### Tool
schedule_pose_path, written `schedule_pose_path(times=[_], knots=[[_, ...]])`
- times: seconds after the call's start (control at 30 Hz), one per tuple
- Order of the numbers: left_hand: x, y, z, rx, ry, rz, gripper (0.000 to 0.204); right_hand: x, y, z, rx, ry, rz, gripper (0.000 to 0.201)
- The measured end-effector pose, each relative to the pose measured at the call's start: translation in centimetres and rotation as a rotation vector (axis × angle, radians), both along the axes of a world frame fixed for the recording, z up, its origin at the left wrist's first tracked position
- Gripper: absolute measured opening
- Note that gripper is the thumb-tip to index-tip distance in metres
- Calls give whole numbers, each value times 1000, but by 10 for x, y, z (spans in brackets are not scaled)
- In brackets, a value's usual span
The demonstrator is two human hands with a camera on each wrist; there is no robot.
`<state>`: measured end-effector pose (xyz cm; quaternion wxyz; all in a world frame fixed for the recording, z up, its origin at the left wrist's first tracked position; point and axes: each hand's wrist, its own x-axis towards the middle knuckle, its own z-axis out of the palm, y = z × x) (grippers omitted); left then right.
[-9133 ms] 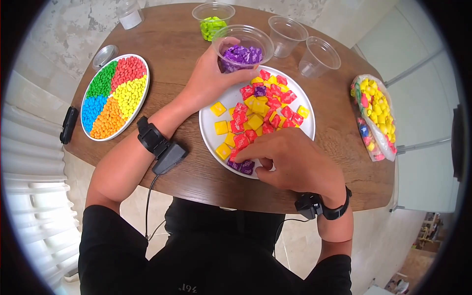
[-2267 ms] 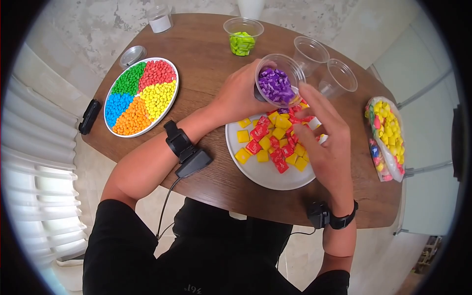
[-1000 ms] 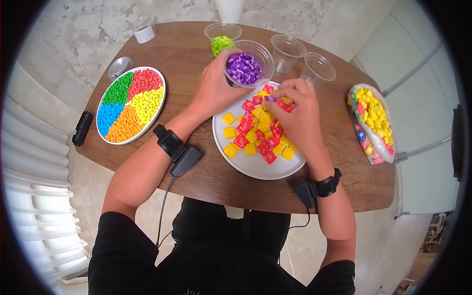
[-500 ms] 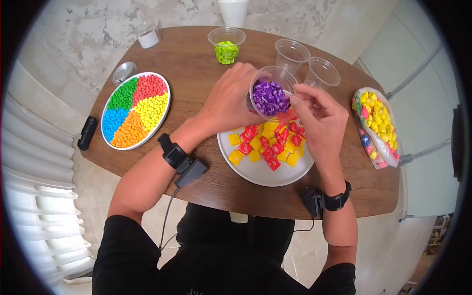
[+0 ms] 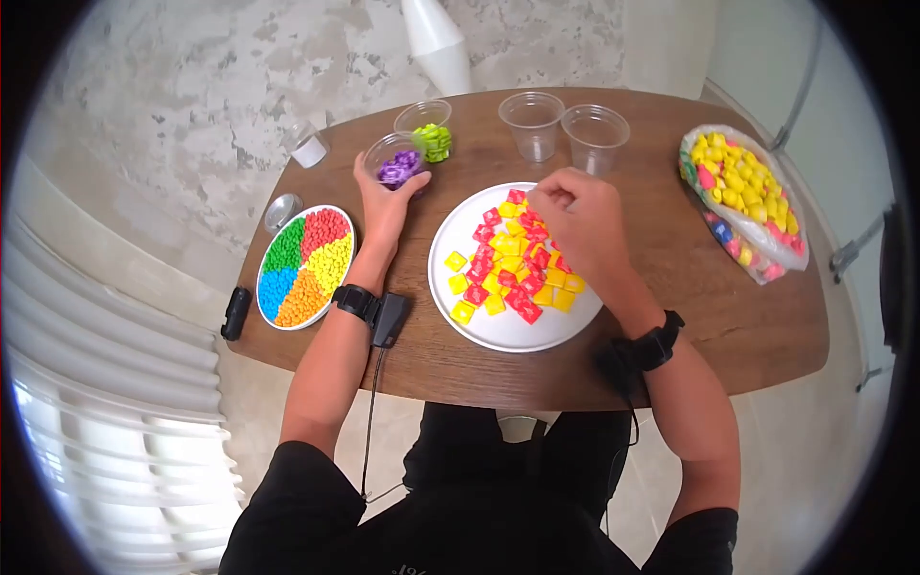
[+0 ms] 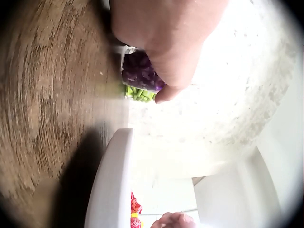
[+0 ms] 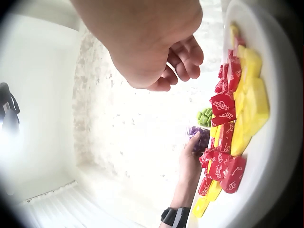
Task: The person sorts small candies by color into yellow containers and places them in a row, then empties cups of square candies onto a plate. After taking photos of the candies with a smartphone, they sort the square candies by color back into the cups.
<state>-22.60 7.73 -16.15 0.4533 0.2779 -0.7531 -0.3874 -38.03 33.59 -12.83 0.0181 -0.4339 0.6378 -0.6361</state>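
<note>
On the left, my left hand point(image 5: 386, 209) grips a clear plastic cup point(image 5: 378, 159) of purple wrapped candies point(image 5: 399, 170), thumb and fingers round its sides. Right behind it stands a like cup point(image 5: 410, 118) with green candies point(image 5: 434, 144). A round white plate point(image 5: 517, 337) in the middle bears red wrapped candies point(image 5: 525, 308) and yellow wrapped candies point(image 5: 463, 312). Over the plate's right side hovers my right hand point(image 5: 586, 225), fingers loosely curled. In the right wrist view nothing shows between its fingers point(image 7: 183, 59), which are above the candies.
Two clear cups, a left one point(image 5: 533, 123) and a right one point(image 5: 595, 137), stand at the back. A bag point(image 5: 743, 196) of mostly yellow pieces lies at right. At left are a plate point(image 5: 342, 219) of candies sorted by colour, a jar point(image 5: 307, 149), a lid point(image 5: 282, 212) and a black object point(image 5: 236, 313).
My left hand has carried the purple-candy cup left and back from over the plate to beside the green cup. The right hand has come away from that cup and stays over the plate.
</note>
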Motion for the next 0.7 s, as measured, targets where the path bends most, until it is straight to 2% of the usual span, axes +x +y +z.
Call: schedule_pose_path(times=[0.07, 0.13, 0.27, 0.33, 0.37, 0.4, 0.47, 0.5, 0.53, 0.6, 0.63, 0.67, 0.7], knots=[[-2, 7, 4, 101, 43, 115, 122, 0, 0, 0, 30, 57, -13, 13], [-1, 8, 7, 101, 9, 108, 127, -2, 0, 1, 54, 72, -49, 14], [0, 9, 12, 86, 126, 64, 121, -7, 3, 2, 118, 83, -64, 14], [1, 7, 12, -357, -21, 211, 118, -10, 4, 2, 161, 90, -79, 14], [1, 17, 21, -475, -16, 177, 108, -11, 3, 1, 156, 68, -81, 14], [1, 27, 30, -466, -12, 175, 108, -12, 2, 0, 152, 47, -82, 15], [-1, 48, 47, -729, -147, 63, 96, -14, 2, -1, 179, 38, -96, 15], [-6, 58, 50, -741, -58, 14, 81, -15, 1, -2, 196, 27, -109, 17], [-6, 61, 51, -729, -53, 18, 81, -16, 2, 0, 208, 34, -107, 17], [-8, 64, 49, -604, -109, -207, 73, -18, 4, 6, 203, 126, -104, 21], [-10, 65, 45, -633, -89, -176, 63, -20, 4, 6, 213, 137, -101, 21], [-9, 61, 42, -623, -80, -170, 63, -22, 4, 4, 164, 166, -82, 23], [-8, 57, 39, -420, -130, -273, 59, -24, 4, 4, 115, 196, -63, 25]])
